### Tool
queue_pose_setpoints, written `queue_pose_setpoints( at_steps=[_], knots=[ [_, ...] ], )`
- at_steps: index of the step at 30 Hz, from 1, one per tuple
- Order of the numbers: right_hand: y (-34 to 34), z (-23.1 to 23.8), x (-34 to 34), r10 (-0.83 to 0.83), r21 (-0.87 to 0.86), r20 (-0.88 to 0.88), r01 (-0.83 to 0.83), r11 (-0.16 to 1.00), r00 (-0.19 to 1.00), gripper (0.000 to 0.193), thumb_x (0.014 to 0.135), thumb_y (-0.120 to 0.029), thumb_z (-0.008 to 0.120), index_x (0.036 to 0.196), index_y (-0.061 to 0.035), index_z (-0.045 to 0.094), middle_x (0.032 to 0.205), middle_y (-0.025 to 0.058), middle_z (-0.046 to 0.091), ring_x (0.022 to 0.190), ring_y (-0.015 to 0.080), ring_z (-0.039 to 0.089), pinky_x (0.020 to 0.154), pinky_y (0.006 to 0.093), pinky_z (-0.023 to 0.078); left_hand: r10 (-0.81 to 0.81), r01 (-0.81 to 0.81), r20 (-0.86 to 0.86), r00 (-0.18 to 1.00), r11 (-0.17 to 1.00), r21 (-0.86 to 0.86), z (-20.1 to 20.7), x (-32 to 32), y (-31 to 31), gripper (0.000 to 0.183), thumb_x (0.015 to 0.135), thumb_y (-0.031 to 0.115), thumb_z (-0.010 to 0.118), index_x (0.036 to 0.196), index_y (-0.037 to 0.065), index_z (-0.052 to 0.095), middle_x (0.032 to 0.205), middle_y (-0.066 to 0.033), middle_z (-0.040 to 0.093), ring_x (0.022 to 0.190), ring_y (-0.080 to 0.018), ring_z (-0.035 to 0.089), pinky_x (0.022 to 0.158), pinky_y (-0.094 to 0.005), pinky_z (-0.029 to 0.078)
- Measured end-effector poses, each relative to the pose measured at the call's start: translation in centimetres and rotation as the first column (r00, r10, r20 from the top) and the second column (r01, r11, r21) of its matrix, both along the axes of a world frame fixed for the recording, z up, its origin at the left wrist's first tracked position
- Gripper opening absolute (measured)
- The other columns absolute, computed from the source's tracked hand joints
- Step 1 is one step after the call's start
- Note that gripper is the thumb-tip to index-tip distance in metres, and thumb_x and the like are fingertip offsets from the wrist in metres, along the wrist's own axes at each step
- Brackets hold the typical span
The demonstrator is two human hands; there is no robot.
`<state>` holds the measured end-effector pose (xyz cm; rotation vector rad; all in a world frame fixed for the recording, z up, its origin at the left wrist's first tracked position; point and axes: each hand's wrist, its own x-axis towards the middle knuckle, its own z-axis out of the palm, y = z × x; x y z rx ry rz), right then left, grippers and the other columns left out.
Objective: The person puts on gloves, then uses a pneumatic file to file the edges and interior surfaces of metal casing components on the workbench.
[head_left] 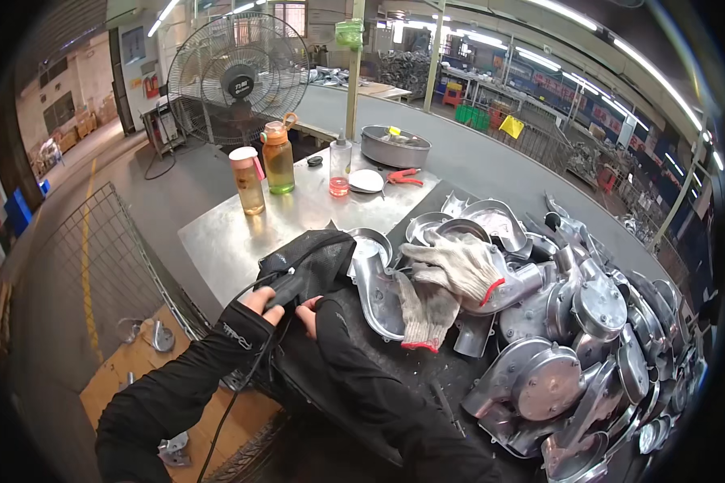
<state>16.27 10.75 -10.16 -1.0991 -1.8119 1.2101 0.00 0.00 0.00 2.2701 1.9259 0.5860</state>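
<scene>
Both your left hand [262, 302] and right hand [306, 310] pinch the black cloth [310, 262] beside the gloves [447, 278]; it looks soft and light, so grip its edge

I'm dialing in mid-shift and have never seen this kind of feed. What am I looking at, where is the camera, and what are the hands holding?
This is one fisheye camera on a worker's head, looking down, so straight edges bend. No machine: two bare hands in black sleeves. The left hand and right hand both grip a black cloth bag with a cable running from it. On the metal table lie a pair of work gloves, a heap of grey metal housings, two drink bottles and a round metal pan.
</scene>
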Motion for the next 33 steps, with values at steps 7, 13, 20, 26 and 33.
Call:
queue_pose_setpoints(
  at_steps=[7, 13, 20, 26, 33],
  knots=[
    [0.1, -0.2, 0.8, -0.077, -0.571, -0.455, -0.224, 0.789, 0.887, 0.019, 0.094, -0.023, 0.069, 0.098, -0.005, 0.064, 0.075, -0.0011, 0.056, 0.065, 0.0119, 0.054, 0.063, 0.0296, 0.049, -0.129, 0.441, -0.622, 0.772, 0.814, 0.379, 0.4, -1.2, -0.5, 0.026, 0.073, 0.014, 0.07, 0.096, 0.004, 0.064, 0.097, -0.0135, 0.059, 0.075, -0.0265, 0.061, 0.06, -0.0395, 0.052],
    [-2.0, -0.6, -0.3, -0.136, -0.273, -0.359, 0.035, 0.961, 0.923, 0.018, 0.095, -0.019, 0.069, 0.1, -0.0021, 0.065, 0.081, 0.0023, 0.065, 0.07, 0.012, 0.059, 0.064, 0.029, 0.049, -0.309, 0.512, -0.648, 0.696, 0.846, 0.146, -2.1, -1.0, 2.0, 0.011, 0.077, 0.012, 0.064, 0.084, 0.003, 0.063, 0.092, -0.0134, 0.059, 0.067, -0.0254, 0.063, 0.057, -0.0383, 0.053],
    [-2.7, -0.7, 0.1, -0.076, -0.02, -0.24, 0.073, 0.997, 0.968, 0.018, 0.095, -0.014, 0.07, 0.102, 0.0016, 0.066, 0.083, 0.0071, 0.069, 0.073, 0.0136, 0.063, 0.066, 0.0306, 0.051, -0.113, 0.213, -0.304, 0.946, 0.924, 0.319, -4.0, -0.2, 9.9, 0.028, 0.083, 0.009, 0.062, 0.111, 0.005, 0.06, 0.1, -0.0168, 0.052, 0.085, -0.036, 0.062, 0.07, -0.048, 0.049],
    [-5.9, 4.2, 3.7, 0.096, -0.151, -0.114, -0.112, 0.982, 0.989, 0.028, 0.095, -0.013, 0.066, 0.12, 0.0003, 0.064, 0.109, 0.0175, 0.068, 0.1, 0.0275, 0.068, 0.087, 0.0366, 0.053, 0.087, -0.003, -0.557, 0.826, 0.989, 0.15, -1.8, 0.9, 10.8, 0.036, 0.074, 0.018, 0.073, 0.11, 0.022, 0.069, 0.108, -0.0097, 0.06, 0.105, -0.0304, 0.058, 0.088, -0.0479, 0.042],
    [-23.0, 11.1, 23.3, 0.07, -0.057, 0.07, -0.066, 0.996, 0.995, 0.021, 0.101, -0.009, 0.065, 0.12, -0.001, 0.067, 0.111, 0.0096, 0.068, 0.104, 0.0166, 0.067, 0.09, 0.0298, 0.052, -0.191, 0.213, 0.253, 0.948, 0.975, -0.062, 10.3, 8.9, 6.0, 0.035, 0.076, 0.026, 0.087, 0.099, 0.006, 0.069, 0.093, -0.0097, 0.069, 0.088, -0.025, 0.068, 0.078, -0.0362, 0.053]
  ],
)
